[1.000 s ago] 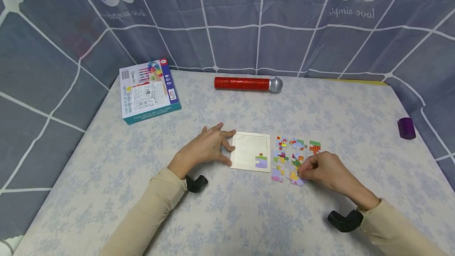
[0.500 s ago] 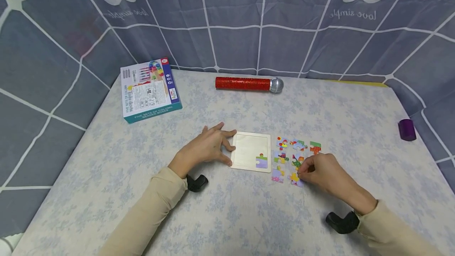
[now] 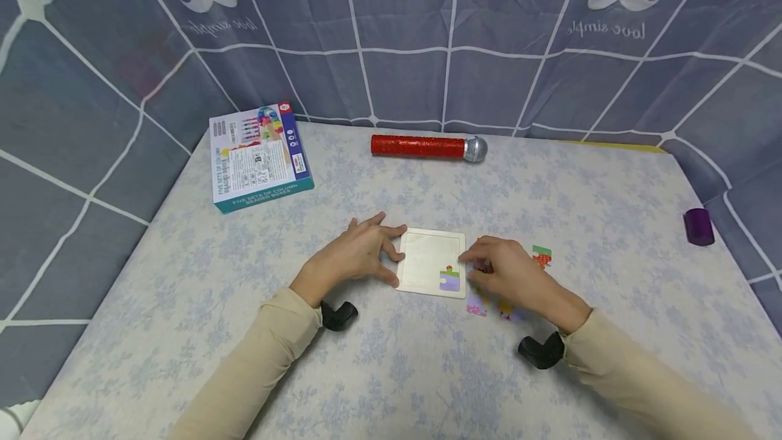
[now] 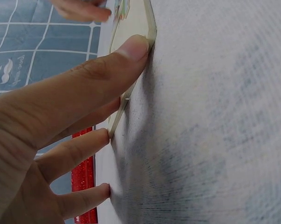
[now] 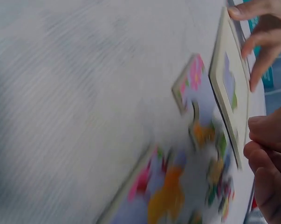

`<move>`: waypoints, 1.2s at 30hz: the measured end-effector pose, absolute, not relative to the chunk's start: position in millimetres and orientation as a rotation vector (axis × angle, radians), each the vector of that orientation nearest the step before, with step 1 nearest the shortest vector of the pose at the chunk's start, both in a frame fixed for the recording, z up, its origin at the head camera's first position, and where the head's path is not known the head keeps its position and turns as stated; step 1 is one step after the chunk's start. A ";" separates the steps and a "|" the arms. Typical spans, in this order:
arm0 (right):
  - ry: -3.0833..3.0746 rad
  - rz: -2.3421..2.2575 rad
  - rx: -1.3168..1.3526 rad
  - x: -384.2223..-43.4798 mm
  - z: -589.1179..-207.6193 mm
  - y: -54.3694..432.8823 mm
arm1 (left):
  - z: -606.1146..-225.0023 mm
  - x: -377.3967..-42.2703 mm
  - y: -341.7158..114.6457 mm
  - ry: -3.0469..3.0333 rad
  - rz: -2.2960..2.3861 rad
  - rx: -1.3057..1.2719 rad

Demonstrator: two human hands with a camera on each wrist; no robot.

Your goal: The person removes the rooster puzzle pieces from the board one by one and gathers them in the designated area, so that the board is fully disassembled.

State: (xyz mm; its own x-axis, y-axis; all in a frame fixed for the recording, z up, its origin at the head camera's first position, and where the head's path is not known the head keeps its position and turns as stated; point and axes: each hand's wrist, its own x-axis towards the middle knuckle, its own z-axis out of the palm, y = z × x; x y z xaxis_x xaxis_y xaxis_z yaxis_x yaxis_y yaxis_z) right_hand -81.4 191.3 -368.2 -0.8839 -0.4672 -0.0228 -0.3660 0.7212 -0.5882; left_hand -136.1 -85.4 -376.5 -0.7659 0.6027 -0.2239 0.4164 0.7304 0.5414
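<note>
My left hand [image 3: 354, 250] spreads its fingers along the left edge of a pale wooden puzzle tray [image 3: 421, 293]. Its thumb [image 4: 133, 49] presses one corner of the tray in the left wrist view. A purple-and-green puzzle piece [image 3: 450, 282] lies in the tray's lower right corner. My right hand [image 3: 519, 277] hovers at the tray's right edge, thumb and forefinger a little apart, no piece visible between them. It hides most of the loose pieces below. A lilac piece with pink flowers [image 5: 194, 79], a yellow piece [image 3: 506, 309] and a green-and-red piece [image 3: 541, 256] show around it.
A red glittery microphone [image 3: 421, 147] lies behind the tray. At the back left is a beaded-box carton [image 3: 259, 155]. A purple cylinder [image 3: 698, 227] is near the right edge of the flowered tablecloth [image 3: 391, 372]. A tiled-pattern curtain [image 3: 403, 80] hangs behind.
My right hand has left the yellow piece in the lower row and moved left and slightly up to the tray's right edge. My left hand stays on the tray.
</note>
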 end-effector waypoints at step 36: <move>2.581 -1.116 -0.361 -80.8 -360.3 194.3 | -375.2 -135.8 -86.9 2.560 0.654 0.819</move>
State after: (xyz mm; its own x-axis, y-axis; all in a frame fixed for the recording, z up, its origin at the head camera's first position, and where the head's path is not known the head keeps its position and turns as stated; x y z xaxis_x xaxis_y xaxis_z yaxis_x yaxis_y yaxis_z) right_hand -80.8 194.3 -360.3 -0.9217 -0.3452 -0.1770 -0.1075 0.6657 -0.7385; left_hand -135.8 -86.9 -375.2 -0.7611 0.6155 -0.2047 0.4420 0.7230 0.5309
